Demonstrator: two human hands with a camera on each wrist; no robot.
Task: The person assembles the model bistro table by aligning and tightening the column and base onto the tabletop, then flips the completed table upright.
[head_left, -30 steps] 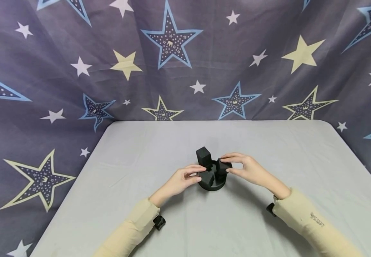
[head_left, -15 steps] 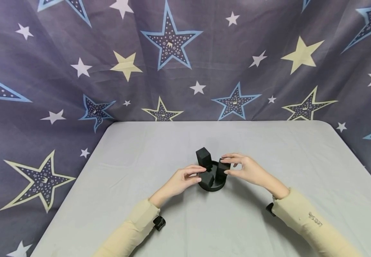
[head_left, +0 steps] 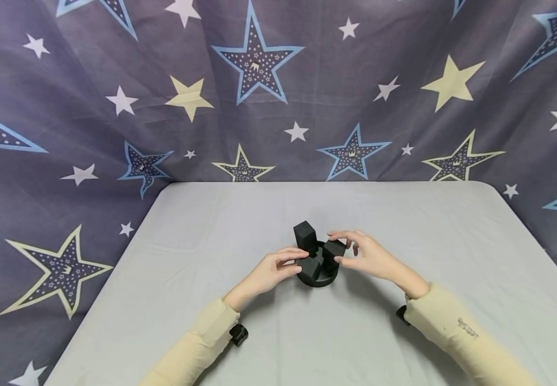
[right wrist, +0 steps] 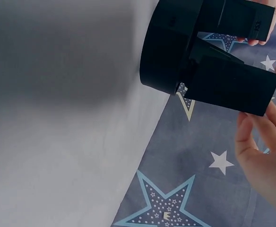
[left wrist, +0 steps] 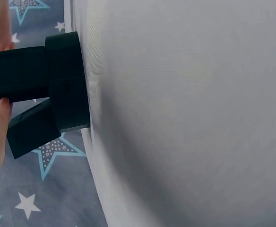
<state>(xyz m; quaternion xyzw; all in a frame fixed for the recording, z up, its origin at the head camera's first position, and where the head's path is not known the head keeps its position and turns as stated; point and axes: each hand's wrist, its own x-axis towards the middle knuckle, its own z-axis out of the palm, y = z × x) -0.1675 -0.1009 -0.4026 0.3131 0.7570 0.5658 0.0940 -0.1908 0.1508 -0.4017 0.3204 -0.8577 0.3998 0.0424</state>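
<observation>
A black round base (head_left: pixel 320 283) stands on the table with three black rectangular blocks rising from it. The rear block (head_left: pixel 304 235) leans outward and is untouched. My left hand (head_left: pixel 270 272) pinches the left block (head_left: pixel 309 267) between thumb and fingers. On the other side, my right hand (head_left: pixel 370 254) has thumb and fingers around the top end of the right block (head_left: pixel 334 248). In the right wrist view this right block (right wrist: pixel 235 86) tilts away from the base (right wrist: pixel 168 49), fingertips at its outer end. The left wrist view shows the base (left wrist: pixel 68 82) side-on.
A pale grey cloth covers the table (head_left: pixel 220 214). Behind it hangs a dark curtain (head_left: pixel 278 145) printed with stars. Each sleeve carries a small black wrist device, one on the left (head_left: pixel 238 334) and one on the right (head_left: pixel 402 315).
The right block has turned in my right hand's fingers, showing different faces, and that hand has shifted slightly left. My left hand and the base stay in place.
</observation>
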